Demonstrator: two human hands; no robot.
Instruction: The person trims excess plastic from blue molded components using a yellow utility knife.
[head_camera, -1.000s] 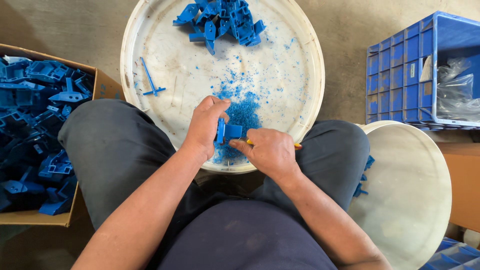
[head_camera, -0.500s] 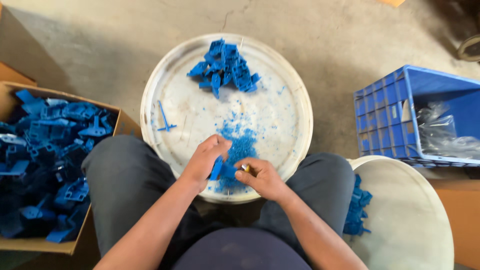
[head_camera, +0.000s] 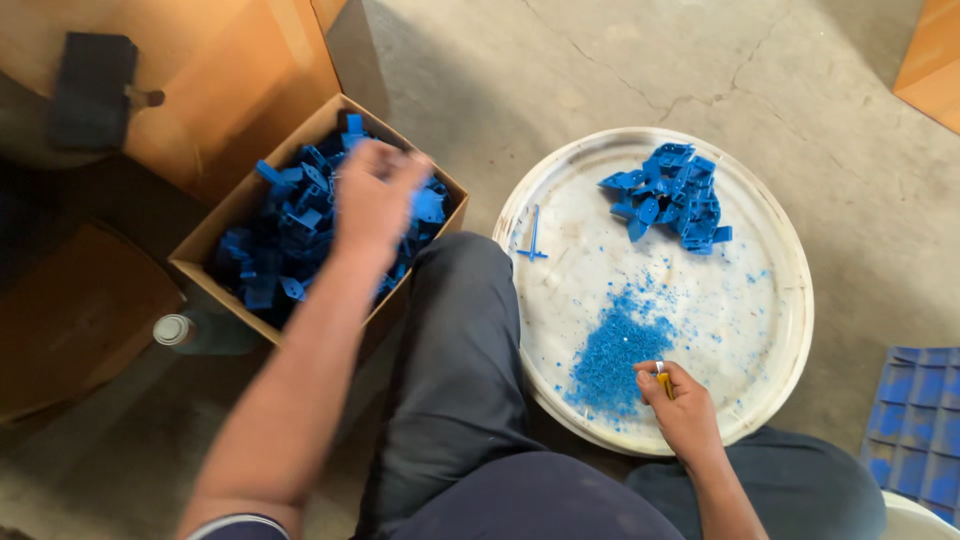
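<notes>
From the head view, your left hand (head_camera: 375, 195) is stretched out over the cardboard box (head_camera: 215, 235) of blue plastic parts (head_camera: 290, 235); it is blurred, so I cannot tell if the fingers are together or apart. Your right hand (head_camera: 680, 410) rests low on the white round tray (head_camera: 780, 240), clamped on a small yellow tool (head_camera: 663, 380) (probably a trimming blade), just beside the blue shavings (head_camera: 610, 355), and a smaller heap of parts (head_camera: 670, 195) lies at the far side.

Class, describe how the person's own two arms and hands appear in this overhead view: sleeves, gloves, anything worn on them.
Both forearms are bare, with no gloves on either hand. The left hand is motion-blurred, so any ring cannot be made out. At the left upper arm, a dark navy short sleeve with a pale edge shows. The right hand is sharper; no ring, watch or bracelet is visible on it.
</notes>
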